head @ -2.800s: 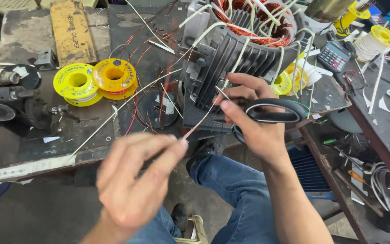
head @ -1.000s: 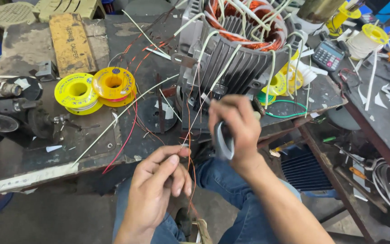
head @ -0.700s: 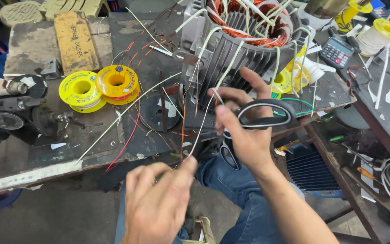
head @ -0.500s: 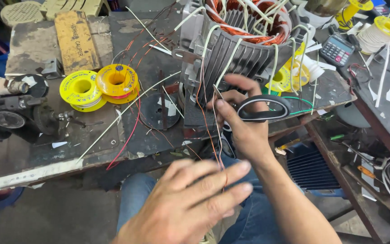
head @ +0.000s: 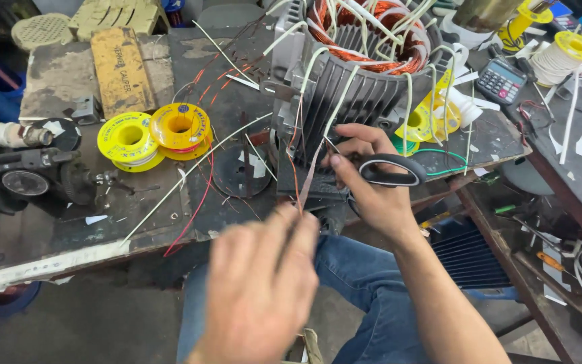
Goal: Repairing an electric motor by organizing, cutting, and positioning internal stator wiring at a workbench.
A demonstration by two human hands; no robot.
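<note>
1. I sit at a cluttered dark counter [head: 69, 229], looking down at my two bare hands and my jeans below them.
2. My right hand [head: 372, 195] holds black-handled scissors [head: 389, 172]. My fingers are through the loops and closed around them, and the blades point left toward a thin copper wire [head: 298, 168].
3. That wire is what I am working on. It runs from the copper windings of a grey finned motor stator [head: 345, 94] at the top, down and toward me, so its long axis lies nearly along my line of sight.
4. My left hand [head: 257, 290] is low and close to the camera, blurred. Its fingers are bunched together at the wire's lower end. I cannot tell for sure that they pinch it.
5. The scissor tips sit just beside the wire, above my left hand and below the stator. My right hand is the nearer one to that stretch.
6. Two yellow spools [head: 156, 135] lie well to the left.
</note>
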